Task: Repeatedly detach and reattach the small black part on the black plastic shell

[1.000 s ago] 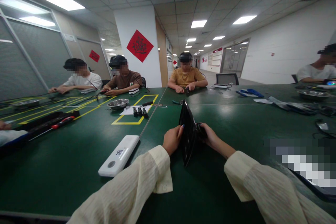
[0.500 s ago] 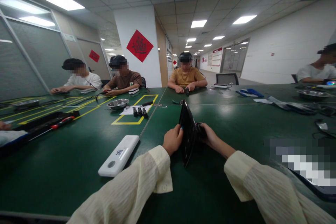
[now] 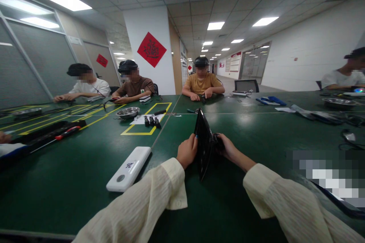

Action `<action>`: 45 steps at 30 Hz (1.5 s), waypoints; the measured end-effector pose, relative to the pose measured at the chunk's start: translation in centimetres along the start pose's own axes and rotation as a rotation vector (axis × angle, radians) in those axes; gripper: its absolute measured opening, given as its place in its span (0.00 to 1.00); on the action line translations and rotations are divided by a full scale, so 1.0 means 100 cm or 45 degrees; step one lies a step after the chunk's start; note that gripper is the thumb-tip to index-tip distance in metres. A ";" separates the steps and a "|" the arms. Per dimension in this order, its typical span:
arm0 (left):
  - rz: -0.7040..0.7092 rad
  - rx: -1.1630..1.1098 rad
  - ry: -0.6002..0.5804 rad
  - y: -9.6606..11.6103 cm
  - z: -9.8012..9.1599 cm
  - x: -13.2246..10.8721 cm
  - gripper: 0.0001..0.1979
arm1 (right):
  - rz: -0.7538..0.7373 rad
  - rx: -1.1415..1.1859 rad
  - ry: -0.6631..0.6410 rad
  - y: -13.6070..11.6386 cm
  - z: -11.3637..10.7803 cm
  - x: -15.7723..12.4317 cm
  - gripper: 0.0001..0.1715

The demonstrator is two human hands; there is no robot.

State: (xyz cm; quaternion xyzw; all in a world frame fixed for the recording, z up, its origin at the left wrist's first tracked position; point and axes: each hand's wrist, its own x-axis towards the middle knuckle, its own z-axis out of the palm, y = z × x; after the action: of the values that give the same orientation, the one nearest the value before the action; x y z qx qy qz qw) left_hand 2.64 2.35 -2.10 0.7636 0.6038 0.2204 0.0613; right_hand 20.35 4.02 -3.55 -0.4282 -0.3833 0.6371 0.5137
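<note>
A flat black panel stands on its edge on the green table, tilted slightly. My left hand grips its left face, fingers curled against it. On the other side my right hand is closed around a small dark object pressed against the panel's right side; I cannot make out what that object is. Both sleeves are cream-coloured.
A white power bank lies left of my left arm. Further off are a metal bowl, small black parts in a yellow-taped square, and a red-handled screwdriver. Several other people sit around the table.
My left hand's fingers have curled in slightly against the panel. The panel and right hand stay almost where they were.
</note>
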 end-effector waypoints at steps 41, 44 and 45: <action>-0.029 0.015 -0.018 0.005 -0.007 -0.003 0.17 | -0.020 -0.030 -0.028 0.003 -0.002 0.002 0.10; -0.005 -0.019 -0.009 0.005 -0.008 -0.004 0.20 | -0.021 -0.043 -0.029 0.003 -0.003 0.002 0.10; -0.002 -0.031 -0.011 0.004 -0.007 -0.004 0.21 | -0.018 -0.040 -0.033 0.003 -0.003 0.002 0.10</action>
State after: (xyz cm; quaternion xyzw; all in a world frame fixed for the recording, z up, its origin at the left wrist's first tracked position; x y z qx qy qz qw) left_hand 2.67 1.76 -1.36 0.7634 0.6013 0.2243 0.0736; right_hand 20.47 4.15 -3.94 -0.4252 -0.4028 0.6328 0.5066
